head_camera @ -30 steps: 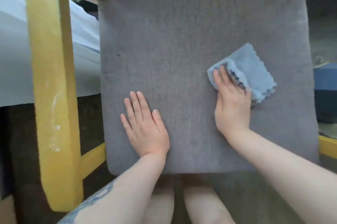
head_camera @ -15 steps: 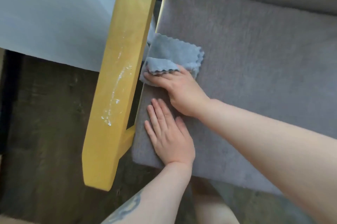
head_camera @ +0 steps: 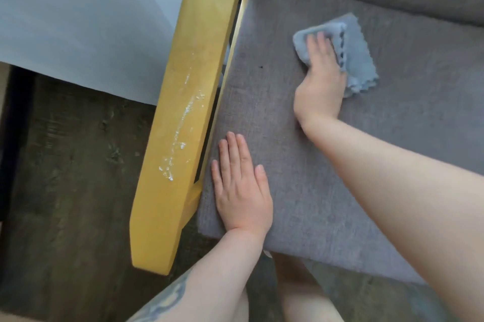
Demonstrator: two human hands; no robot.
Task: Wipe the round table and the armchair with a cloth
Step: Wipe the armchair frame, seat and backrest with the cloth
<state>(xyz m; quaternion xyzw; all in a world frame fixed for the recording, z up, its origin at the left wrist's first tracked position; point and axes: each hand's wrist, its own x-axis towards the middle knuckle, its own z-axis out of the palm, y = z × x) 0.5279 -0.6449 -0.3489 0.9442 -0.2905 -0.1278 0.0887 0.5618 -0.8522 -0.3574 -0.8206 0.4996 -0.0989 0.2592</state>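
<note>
In the upper middle of the frame, the right hand (head_camera: pixel 320 86) presses the folded blue cloth (head_camera: pixel 357 59) with straight fingers onto the armchair's grey fabric seat cushion (head_camera: pixel 301 190). The left hand (head_camera: pixel 241 190) rests flat, holding nothing. The yellow wooden armrest (head_camera: pixel 183 112) still has white marks. No round table shows.

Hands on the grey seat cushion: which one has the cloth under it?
The right hand, farther up the cushion, presses the blue cloth; the left hand rests flat on bare fabric near the yellow armrest.

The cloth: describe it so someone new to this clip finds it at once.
Start from the grey seat cushion beside the yellow wooden armrest. Toward the cushion's back, the right hand presses on a folded cloth. It is pale blue with scalloped edges.
</note>
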